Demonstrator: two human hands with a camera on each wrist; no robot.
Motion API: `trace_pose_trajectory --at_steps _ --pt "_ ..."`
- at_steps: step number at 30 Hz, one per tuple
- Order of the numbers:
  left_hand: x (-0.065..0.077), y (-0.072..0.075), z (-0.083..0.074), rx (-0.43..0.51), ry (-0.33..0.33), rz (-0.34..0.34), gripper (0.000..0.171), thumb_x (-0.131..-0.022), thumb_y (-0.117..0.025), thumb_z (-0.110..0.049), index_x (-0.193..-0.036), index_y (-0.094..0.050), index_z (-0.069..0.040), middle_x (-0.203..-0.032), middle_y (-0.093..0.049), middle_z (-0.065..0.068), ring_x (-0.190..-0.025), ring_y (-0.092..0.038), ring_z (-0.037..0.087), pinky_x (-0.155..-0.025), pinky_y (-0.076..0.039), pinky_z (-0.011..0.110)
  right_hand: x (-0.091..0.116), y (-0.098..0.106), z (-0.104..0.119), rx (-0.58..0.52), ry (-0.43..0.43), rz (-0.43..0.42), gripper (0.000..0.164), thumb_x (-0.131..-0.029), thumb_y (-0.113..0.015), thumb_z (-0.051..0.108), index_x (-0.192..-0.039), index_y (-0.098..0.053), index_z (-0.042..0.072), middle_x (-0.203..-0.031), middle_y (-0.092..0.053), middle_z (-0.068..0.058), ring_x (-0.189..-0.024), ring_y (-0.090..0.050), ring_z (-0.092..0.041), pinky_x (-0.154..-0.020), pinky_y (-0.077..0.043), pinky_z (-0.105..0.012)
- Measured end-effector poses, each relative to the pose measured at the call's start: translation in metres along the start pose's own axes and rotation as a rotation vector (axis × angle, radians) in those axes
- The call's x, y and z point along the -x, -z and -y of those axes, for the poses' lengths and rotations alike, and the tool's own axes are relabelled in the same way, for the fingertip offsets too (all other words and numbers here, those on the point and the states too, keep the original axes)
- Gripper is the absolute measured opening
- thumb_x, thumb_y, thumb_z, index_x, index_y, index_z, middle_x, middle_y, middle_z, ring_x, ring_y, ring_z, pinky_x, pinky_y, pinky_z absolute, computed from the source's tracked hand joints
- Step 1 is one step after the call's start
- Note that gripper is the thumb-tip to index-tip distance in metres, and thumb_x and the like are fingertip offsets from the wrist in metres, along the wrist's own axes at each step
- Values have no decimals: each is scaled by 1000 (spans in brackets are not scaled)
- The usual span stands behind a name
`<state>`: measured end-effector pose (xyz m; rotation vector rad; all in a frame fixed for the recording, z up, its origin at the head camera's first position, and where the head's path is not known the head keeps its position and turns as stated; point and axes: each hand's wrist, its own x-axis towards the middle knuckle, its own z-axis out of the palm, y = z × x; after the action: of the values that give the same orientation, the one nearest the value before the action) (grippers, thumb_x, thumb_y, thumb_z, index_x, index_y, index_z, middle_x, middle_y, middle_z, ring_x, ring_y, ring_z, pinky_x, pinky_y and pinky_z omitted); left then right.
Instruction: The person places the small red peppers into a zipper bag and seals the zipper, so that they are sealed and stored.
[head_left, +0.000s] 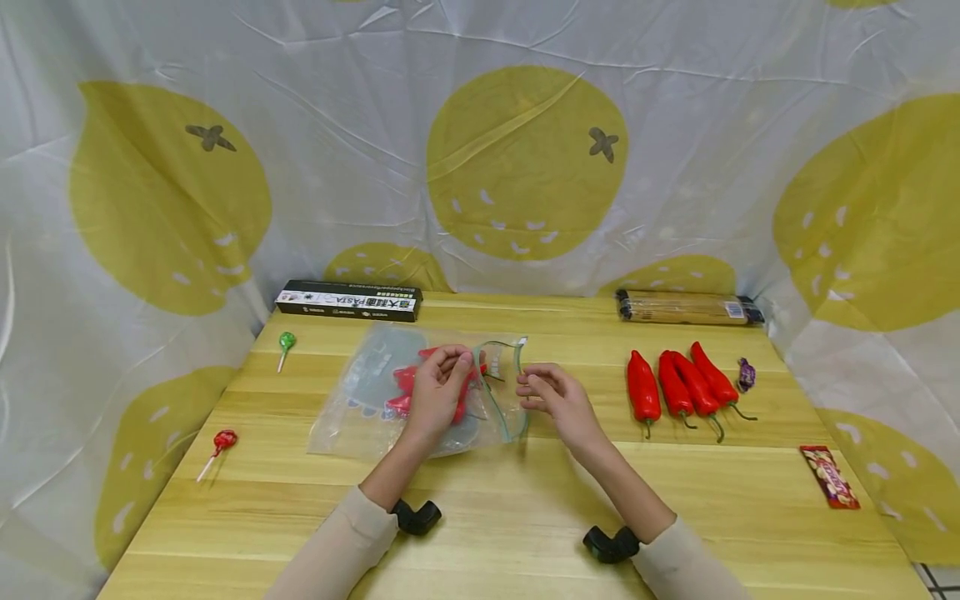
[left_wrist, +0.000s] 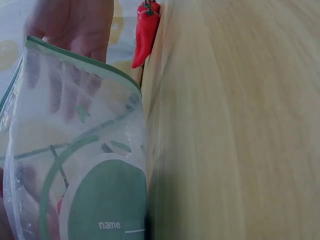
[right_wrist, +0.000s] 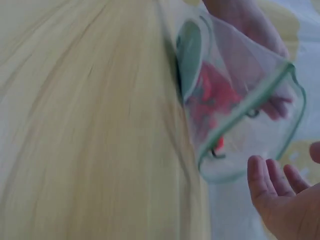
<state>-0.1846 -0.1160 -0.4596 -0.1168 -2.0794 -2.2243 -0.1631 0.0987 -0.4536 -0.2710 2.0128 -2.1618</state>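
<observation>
A clear zip bag (head_left: pixel 360 417) with a green-edged mouth lies in the middle of the table, its mouth gaping toward the right. Several red chili peppers (head_left: pixel 405 379) show through its plastic. My left hand (head_left: pixel 435 392) pinches the upper layer of the bag near the mouth. My right hand (head_left: pixel 553 398), holding nothing, is beside the opening with its fingers loosely bent; the right wrist view shows its fingertips (right_wrist: pixel 256 167) close to the green rim. In the left wrist view, a "name" label (left_wrist: pixel 107 210) is printed on the bag's side.
More red peppers (head_left: pixel 643 387) lie to the right, beside a purple-wrapped candy (head_left: pixel 746 375). A red snack packet (head_left: pixel 829 477) sits near the right edge. Along the back are a pasta box (head_left: pixel 348 301) and a noodle pack (head_left: pixel 688 307). Green (head_left: pixel 287 342) and red lollipops (head_left: pixel 224 441) lie left.
</observation>
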Motion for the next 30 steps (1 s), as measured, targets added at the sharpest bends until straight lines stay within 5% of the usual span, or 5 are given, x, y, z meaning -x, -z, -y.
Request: trace_pose_trajectory --at_steps 6,13,20,30 --pt "-1 1 2 2 -21 -23 33 -92 -65 -36 -107 -63 -7 -104 -68 8 -99 -65 16 -85 -54 21 19 51 7 324 16 -157 38 -95 -64 33 -123 -57 9 -116 -62 -17 -104 -63 -36 -81 -59 -34" --pt "0 2 2 52 -21 8 30 -93 -64 -31 -107 -62 -5 -104 -69 10 -100 -68 15 -88 -54 21 36 105 10 753 -35 -323 47 -92 -63 47 -124 -57 14 -117 -65 -8 -104 -63 -23 -85 -52 -33" --pt "-1 3 4 75 -11 25 29 -94 -63 -29 -108 -60 -4 -108 -69 13 -109 -68 18 -92 -52 21 42 132 14 906 -34 -403 46 -93 -66 29 -129 -54 4 -123 -61 -22 -106 -59 -37 -86 -51 -50" --pt "-1 2 5 112 -20 61 32 -94 -62 -32 -110 -57 -4 -115 -70 17 -111 -67 20 -97 -50 23 32 131 -6 997 -34 -259 49 -90 -65 8 -135 -48 1 -134 -53 -24 -124 -49 -43 -100 -42 -60"
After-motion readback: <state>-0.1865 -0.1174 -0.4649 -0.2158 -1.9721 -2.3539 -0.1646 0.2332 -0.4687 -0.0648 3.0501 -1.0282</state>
